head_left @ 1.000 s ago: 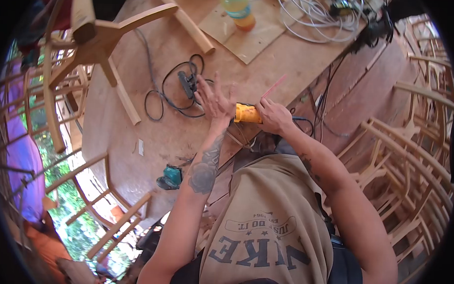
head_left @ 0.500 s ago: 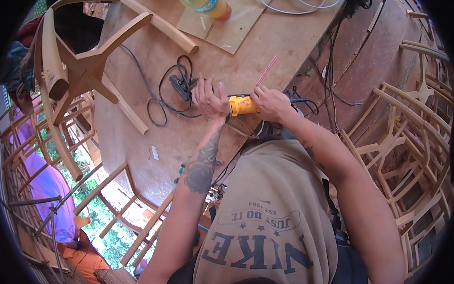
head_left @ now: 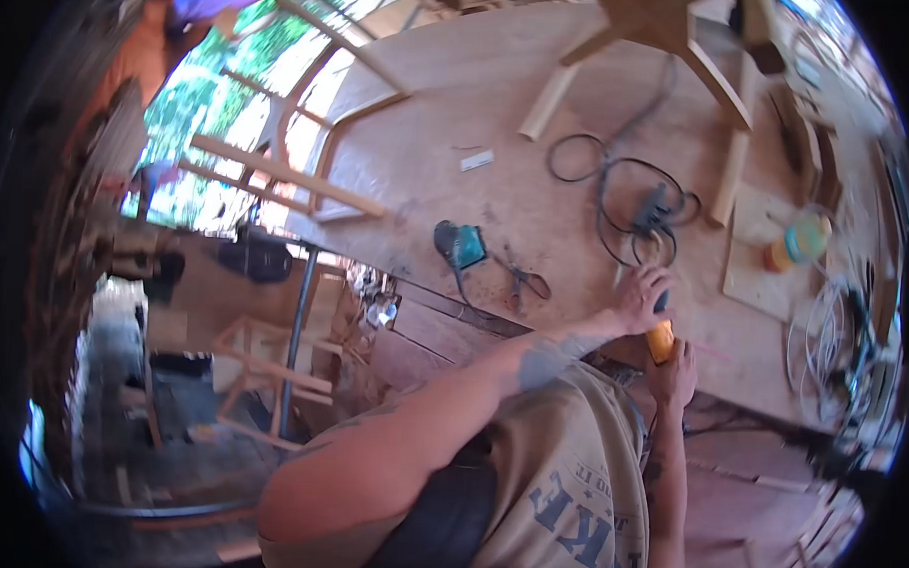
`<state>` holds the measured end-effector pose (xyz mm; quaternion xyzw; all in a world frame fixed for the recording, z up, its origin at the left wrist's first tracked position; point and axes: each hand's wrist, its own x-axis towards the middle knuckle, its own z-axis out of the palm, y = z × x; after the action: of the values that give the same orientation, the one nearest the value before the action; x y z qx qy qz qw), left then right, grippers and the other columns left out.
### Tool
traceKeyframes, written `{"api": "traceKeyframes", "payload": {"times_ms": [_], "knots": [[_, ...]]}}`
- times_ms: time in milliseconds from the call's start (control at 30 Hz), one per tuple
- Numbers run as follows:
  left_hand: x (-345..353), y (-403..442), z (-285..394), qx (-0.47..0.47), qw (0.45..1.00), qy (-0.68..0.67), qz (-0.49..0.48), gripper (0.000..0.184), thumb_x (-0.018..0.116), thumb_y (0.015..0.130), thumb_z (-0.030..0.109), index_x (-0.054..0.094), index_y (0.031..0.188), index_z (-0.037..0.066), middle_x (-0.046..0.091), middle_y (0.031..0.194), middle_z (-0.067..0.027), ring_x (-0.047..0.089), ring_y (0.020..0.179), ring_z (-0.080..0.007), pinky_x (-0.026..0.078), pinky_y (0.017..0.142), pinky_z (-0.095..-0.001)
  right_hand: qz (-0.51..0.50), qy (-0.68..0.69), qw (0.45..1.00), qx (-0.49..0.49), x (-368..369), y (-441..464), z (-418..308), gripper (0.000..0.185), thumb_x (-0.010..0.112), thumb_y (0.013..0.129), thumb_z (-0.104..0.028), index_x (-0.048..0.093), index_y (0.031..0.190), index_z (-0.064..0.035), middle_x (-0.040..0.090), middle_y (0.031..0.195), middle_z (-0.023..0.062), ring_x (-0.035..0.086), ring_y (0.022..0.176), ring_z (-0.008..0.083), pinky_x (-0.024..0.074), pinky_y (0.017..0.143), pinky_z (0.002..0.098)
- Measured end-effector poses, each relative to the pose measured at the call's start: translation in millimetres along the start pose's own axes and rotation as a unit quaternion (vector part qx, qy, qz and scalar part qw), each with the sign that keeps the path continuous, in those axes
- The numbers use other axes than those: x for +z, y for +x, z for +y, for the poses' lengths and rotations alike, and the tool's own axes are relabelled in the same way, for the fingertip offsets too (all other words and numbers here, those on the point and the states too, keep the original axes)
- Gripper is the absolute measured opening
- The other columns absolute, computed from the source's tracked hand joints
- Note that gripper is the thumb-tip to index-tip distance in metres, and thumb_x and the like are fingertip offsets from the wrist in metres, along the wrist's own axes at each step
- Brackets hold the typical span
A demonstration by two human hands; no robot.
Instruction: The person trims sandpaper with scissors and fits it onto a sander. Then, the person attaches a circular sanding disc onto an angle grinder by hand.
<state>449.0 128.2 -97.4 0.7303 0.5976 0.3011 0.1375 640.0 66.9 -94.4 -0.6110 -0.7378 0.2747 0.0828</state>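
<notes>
Hands (head_left: pixel 642 303) on a yellow tool (head_left: pixel 660 341); black cord (head_left: pixel 603 167) nearby.

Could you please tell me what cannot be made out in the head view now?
All in the head view:
- Yellow tool: partly hidden by the left hand and right hand.
- Bottle: label blurred.
- Wooden frame: cut off by the upper edge.
- White slip: too small to show any print.

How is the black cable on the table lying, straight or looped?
Looped: the black cable curls in loose rings on the table, one beside the dark block, others around it.
</notes>
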Motion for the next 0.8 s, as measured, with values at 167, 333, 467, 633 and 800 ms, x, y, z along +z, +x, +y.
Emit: {"api": "traceKeyframes", "payload": {"times_ms": [167, 333, 467, 633, 800], "knots": [[-15.2, 6.7, 11.9, -0.082, 0.995, 0.008, -0.063, 0.057, 0.082, 0.080, 0.047, 0.068, 0.121, 0.010, 0.063, 0.125, -0.0112, 0.055, 0.124, -0.0327, 0.045, 0.106, -0.0493, 0.007, -0.009, 1.000, 0.020, 1.2, -1.8, -3.9, 0.053, 0.083, 0.081, -0.032, 0.062, 0.122, -0.0058, 0.064, 0.122, 0.0188, 0.066, 0.111, 0.0426, 0.0557, 0.090, 0.0541], [5.8, 4.7, 15.4, -0.110, 0.990, 0.078, -0.031, 0.051, 0.077, 0.082, 0.045, 0.068, 0.117, 0.008, 0.062, 0.124, -0.0131, 0.054, 0.118, -0.0339, 0.046, 0.098, -0.0501, 0.020, -0.019, 1.000, 0.005, 2.7, -1.4, -3.2, 0.055, 0.083, 0.083, -0.035, 0.061, 0.122, -0.0027, 0.064, 0.119, 0.0200, 0.065, 0.111, 0.0429, 0.0548, 0.090, 0.0543], [11.1, 9.4, 20.7, -0.153, 0.982, 0.104, -0.025, 0.043, 0.074, 0.081, 0.033, 0.066, 0.115, 0.009, 0.061, 0.122, -0.0122, 0.053, 0.116, -0.0327, 0.044, 0.096, -0.0509, 0.025, -0.014, 1.000, -0.003, -0.5, -1.2, -5.9, 0.056, 0.083, 0.083, -0.036, 0.061, 0.123, -0.0029, 0.064, 0.118, 0.0204, 0.065, 0.110, 0.0431, 0.0545, 0.089, 0.0544], [11.6, 11.3, 22.0, -0.162, 0.979, 0.116, -0.044, 0.044, 0.075, 0.080, 0.031, 0.066, 0.116, 0.008, 0.060, 0.124, -0.0116, 0.052, 0.118, -0.0324, 0.042, 0.098, -0.0500, 0.021, -0.004, 1.000, 0.010, -3.5, 0.3, -9.1, 0.054, 0.083, 0.083, -0.035, 0.060, 0.121, -0.0035, 0.064, 0.116, 0.0207, 0.065, 0.108, 0.0439, 0.0542, 0.088, 0.0551], [12.8, 11.2, 21.1, -0.168, 0.978, 0.120, -0.042, 0.044, 0.074, 0.080, 0.031, 0.066, 0.117, 0.008, 0.060, 0.125, -0.0117, 0.053, 0.118, -0.0323, 0.042, 0.097, -0.0499, 0.020, -0.007, 1.000, 0.011, -1.4, 0.0, -6.9, 0.055, 0.084, 0.083, -0.035, 0.060, 0.121, -0.0033, 0.064, 0.115, 0.0217, 0.065, 0.108, 0.0449, 0.0543, 0.087, 0.0555]]}}
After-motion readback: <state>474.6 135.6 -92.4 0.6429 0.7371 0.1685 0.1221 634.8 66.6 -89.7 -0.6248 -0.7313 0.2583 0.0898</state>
